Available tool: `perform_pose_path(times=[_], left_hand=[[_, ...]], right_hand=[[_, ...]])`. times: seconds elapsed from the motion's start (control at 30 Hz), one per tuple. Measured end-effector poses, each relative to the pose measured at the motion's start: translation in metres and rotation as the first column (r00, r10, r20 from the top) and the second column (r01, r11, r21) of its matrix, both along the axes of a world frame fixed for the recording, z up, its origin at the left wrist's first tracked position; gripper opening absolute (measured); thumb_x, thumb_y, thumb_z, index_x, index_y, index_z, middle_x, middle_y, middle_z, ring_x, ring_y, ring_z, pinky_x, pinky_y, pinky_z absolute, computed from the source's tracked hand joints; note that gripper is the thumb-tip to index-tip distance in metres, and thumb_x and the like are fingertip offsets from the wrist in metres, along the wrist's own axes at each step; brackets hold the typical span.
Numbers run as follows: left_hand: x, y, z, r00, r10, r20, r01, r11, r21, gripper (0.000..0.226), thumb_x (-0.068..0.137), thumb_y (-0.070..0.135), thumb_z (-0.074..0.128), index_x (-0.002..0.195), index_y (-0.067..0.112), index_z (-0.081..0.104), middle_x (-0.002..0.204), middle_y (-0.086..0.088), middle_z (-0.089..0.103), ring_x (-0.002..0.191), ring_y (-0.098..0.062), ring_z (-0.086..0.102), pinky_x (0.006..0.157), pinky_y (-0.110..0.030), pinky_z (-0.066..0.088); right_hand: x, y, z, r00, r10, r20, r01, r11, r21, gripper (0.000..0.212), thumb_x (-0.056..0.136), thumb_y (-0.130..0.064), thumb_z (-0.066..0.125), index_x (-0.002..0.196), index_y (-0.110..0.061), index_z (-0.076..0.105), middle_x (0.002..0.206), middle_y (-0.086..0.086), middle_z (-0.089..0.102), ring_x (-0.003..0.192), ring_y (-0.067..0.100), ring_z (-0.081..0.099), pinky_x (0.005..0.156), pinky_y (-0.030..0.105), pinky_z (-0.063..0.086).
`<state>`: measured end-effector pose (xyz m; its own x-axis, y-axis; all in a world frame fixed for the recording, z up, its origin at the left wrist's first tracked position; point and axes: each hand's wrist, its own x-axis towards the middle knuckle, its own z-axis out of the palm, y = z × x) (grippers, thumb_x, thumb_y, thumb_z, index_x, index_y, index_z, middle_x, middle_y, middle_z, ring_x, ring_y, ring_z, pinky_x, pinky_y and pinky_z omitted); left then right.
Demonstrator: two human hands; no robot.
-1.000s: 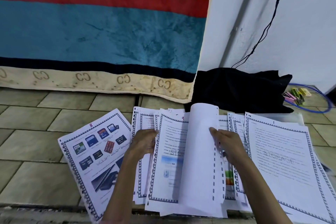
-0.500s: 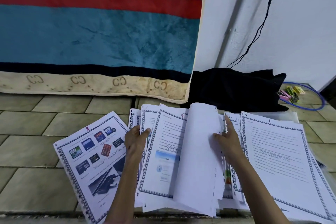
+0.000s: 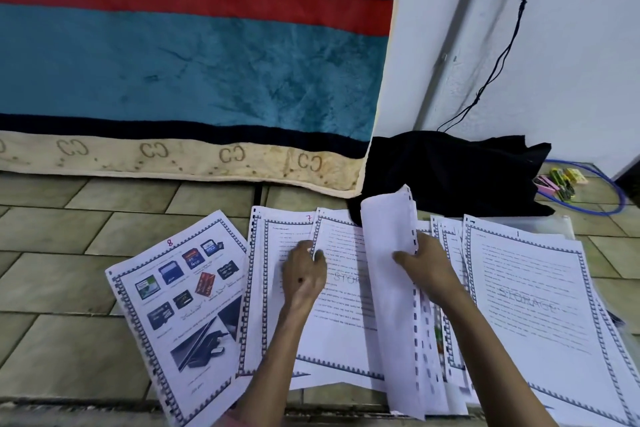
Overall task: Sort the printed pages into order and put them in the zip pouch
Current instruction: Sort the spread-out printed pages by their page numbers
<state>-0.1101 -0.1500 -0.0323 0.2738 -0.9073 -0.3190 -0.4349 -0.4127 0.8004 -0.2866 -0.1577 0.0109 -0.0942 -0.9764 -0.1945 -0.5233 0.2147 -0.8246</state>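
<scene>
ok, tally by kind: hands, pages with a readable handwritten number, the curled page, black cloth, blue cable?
hands: 2 (left, right)
numbered pages: 3 (8, 7, 1)
curled page, held by the right hand: 1
black cloth: 1
blue cable: 1
Total: 8

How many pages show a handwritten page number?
3: page 8 at far left, page 7 under the left hand, page 1 at right. Others may be hidden.

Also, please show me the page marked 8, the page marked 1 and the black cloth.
page marked 8 [image 3: 180, 305], head view, its printed middle.
page marked 1 [image 3: 533, 302], head view, its watermark.
black cloth [image 3: 450, 170], head view, its middle.
</scene>
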Motion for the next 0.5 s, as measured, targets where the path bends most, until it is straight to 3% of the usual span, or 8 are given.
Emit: perform_pose_path(times=[0.03,0.13,0.23,0.3,0.37,0.5], left_hand=[[0.003,0.001,-0.002,0.995,0.033,0.092,-0.035,0.999,0.014,0.041,0.095,0.019,0.046,0.134,0.005,0.043,0.136,-0.014,0.051,0.124,-0.029,0.049,0.097,-0.031,0.041],[0.006,-0.003,-0.003,0.999,0.032,0.002,-0.032,0.995,0.095,0.038,0.089,0.014,0.056,0.124,0.002,0.048,0.114,-0.014,0.057,0.107,-0.027,0.055,0.083,-0.029,0.042],[0.011,-0.006,0.002,0.996,-0.016,-0.083,0.023,0.995,0.093,0.009,0.086,0.015,0.063,0.091,0.008,0.061,0.088,-0.005,0.059,0.082,-0.015,0.053,0.064,-0.020,0.044],[0.026,-0.004,0.002,0.991,0.042,-0.128,-0.032,0.996,0.081,0.022,0.084,0.013,0.066,0.099,-0.003,0.066,0.093,-0.009,0.066,0.079,-0.016,0.056,0.052,-0.014,0.050],[0.047,0.000,-0.001,0.989,0.138,-0.059,-0.135,0.990,0.050,0.030,0.080,0.015,0.071,0.101,-0.005,0.067,0.096,-0.014,0.070,0.076,-0.021,0.062,0.054,-0.021,0.053],[0.079,0.006,-0.002,0.981,0.192,-0.012,-0.191,0.981,0.017,0.025,0.080,0.019,0.070,0.068,0.000,0.063,0.070,-0.009,0.061,0.074,-0.022,0.056,0.052,-0.019,0.034]], right_hand=[[-0.002,0.000,-0.001,1.000,0.004,-0.009,-0.004,1.000,-0.007,0.019,0.085,0.005,0.054,0.101,-0.004,0.059,0.092,0.016,0.066,0.082,0.036,0.065,0.073,0.043,0.053],[-0.004,0.001,-0.001,0.999,0.020,-0.033,-0.020,1.000,-0.015,0.025,0.085,0.006,0.053,0.108,0.000,0.059,0.095,0.017,0.066,0.085,0.037,0.065,0.076,0.047,0.053],[-0.007,0.000,-0.004,0.999,0.021,-0.037,-0.022,1.000,-0.010,0.031,0.085,0.008,0.051,0.115,0.003,0.057,0.101,0.015,0.065,0.082,0.029,0.062,0.072,0.036,0.052],[-0.009,0.000,-0.002,0.999,0.019,-0.042,-0.019,1.000,-0.019,0.029,0.086,0.007,0.051,0.114,0.003,0.058,0.097,0.011,0.064,0.078,0.025,0.060,0.066,0.029,0.046],[-0.012,-0.001,-0.002,0.998,0.008,-0.062,-0.010,0.999,-0.033,0.028,0.085,0.007,0.052,0.112,0.002,0.059,0.095,0.010,0.063,0.078,0.025,0.060,0.065,0.027,0.045],[-0.011,-0.002,-0.004,0.998,0.012,-0.058,-0.014,0.999,-0.037,0.027,0.085,0.008,0.052,0.110,0.002,0.060,0.091,0.010,0.063,0.078,0.028,0.062,0.072,0.038,0.053]])
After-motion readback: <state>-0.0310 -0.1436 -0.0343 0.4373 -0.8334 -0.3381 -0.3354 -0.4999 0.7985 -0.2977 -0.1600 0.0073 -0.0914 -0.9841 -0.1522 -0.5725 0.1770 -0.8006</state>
